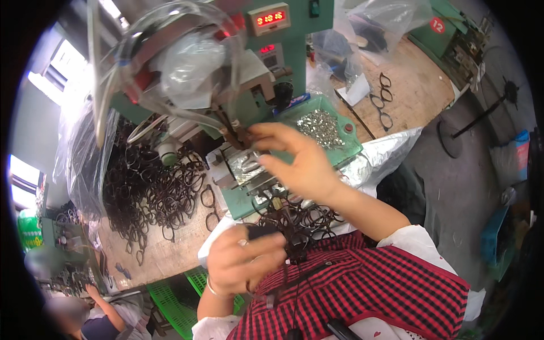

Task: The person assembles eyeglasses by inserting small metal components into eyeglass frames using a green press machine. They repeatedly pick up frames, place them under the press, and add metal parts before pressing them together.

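Note:
My right hand (303,164) reaches to the working head of a green bench machine (311,45), thumb and fingers apart, with nothing visible between them. The fingertips are beside the metal press tip (238,136), above a small metal fixture (243,167). Nearer my body, my left hand (238,260) is curled and smeared by motion. It appears closed on a dark eyeglass frame (272,297), part of which hangs below the fingers. A pile of dark eyeglass frames (300,221) lies just in front of my checked apron.
A green tray (354,148) of small shiny metal parts stands right of the fixture. Many dark frames (153,192) heap up on the left, beside plastic sheeting (85,158). Some frames (382,102) lie far right. Green baskets (170,303) stand below; another person (105,317) works lower left.

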Demonstrator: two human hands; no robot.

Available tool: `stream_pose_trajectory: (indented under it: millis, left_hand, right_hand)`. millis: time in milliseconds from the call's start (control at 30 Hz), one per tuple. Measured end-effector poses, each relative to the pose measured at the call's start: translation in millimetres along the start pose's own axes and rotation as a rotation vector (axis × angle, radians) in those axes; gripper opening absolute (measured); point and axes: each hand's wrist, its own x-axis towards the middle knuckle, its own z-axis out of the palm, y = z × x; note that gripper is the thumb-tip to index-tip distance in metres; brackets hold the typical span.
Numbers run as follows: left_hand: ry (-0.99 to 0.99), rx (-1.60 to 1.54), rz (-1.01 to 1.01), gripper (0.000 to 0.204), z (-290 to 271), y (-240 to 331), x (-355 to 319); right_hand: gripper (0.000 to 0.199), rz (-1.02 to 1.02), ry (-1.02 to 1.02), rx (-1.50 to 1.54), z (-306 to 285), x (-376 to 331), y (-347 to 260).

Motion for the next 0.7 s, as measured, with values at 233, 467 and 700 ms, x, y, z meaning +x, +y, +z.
stream_pose_trajectory:
  millis: [233, 467, 700]
  left_hand:
    - [0.020, 0.338, 0.126, 0.033, 19.2, -60.6, 18.8]
    - [0.005, 0.313, 0.092, 0.034, 19.3, -62.6, 13.9]
    - [-0.279, 0.057, -0.913, 0.049, -46.4, -20.9, -95.9]
  right_hand:
    - [0.036, -0.003, 0.388, -0.406, -103.5, -10.8, 96.7]
    - [0.028, -0.194, 0.187, -1.184, -91.4, -30.4, 99.3]
    - [0.010, -0.250, 0.204, -1.145, -84.5, -15.8, 106.9]
